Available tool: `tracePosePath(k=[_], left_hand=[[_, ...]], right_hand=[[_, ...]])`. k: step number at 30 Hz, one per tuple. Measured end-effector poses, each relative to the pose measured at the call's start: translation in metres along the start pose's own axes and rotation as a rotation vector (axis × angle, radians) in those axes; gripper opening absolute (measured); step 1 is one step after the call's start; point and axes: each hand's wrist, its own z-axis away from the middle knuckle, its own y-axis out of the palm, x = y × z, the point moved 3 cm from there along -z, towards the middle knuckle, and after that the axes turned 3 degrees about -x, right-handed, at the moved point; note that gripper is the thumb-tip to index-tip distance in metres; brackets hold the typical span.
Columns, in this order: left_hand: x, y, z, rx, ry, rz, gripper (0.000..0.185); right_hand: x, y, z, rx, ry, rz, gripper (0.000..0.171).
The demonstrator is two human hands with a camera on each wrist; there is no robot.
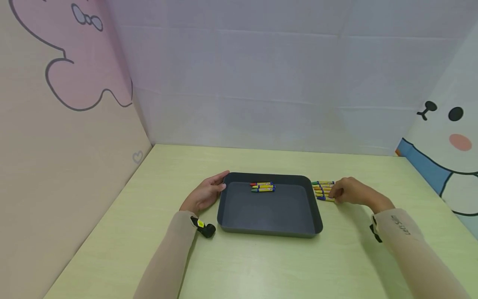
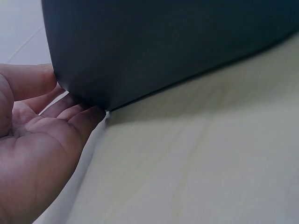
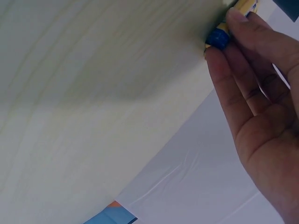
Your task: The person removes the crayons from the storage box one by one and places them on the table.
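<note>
Dark grey plastic is filling the middle of the head view: a shallow tray (image 1: 269, 209) is sitting on the pale green table (image 1: 261, 265), with three crayons (image 1: 263, 187) lying side by side against its far wall. The left hand (image 1: 204, 194) is resting flat against the tray's left side, fingers straight and gripping nothing. Just beside the tray's right edge, a row of loose crayons (image 1: 323, 189) is lying on the table, and the right hand (image 1: 349, 192) is reaching into it from the right, fingertips on the nearest crayon (image 1: 325, 199).

From the left wrist, the tray wall (image 2: 177, 46) is looming close, and the relaxed fingers (image 2: 77, 109) are touching its lower corner, the palm open and the thumb lying along the wall.

From the right wrist, the fingers (image 3: 243, 70) are closing on the blue end of the nearest crayon (image 3: 218, 39); a fingertip is sitting on top of it and another below, so it looks like a light pinch, though the camera is catching only that end.

To do this well, I would judge that the pinch should be firming up on that one crayon without nudging its neighbours, while the left hand is keeping the tray from sliding.
</note>
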Motion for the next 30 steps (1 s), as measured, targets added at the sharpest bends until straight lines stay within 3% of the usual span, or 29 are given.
tracePosePath(k=[19, 30], left_hand=[[0.0002, 0.0008, 0.0002, -0.012, -0.005, -0.011, 0.06], [-0.0003, 0.0012, 0.0005, -0.015, -0.013, -0.009, 0.06]], right_hand=[[-0.0039, 0.0036, -0.0027, -0.002, 0.085, -0.003, 0.014], [-0.0031, 0.0036, -0.0016, -0.001, 0.083, -0.004, 0.013]])
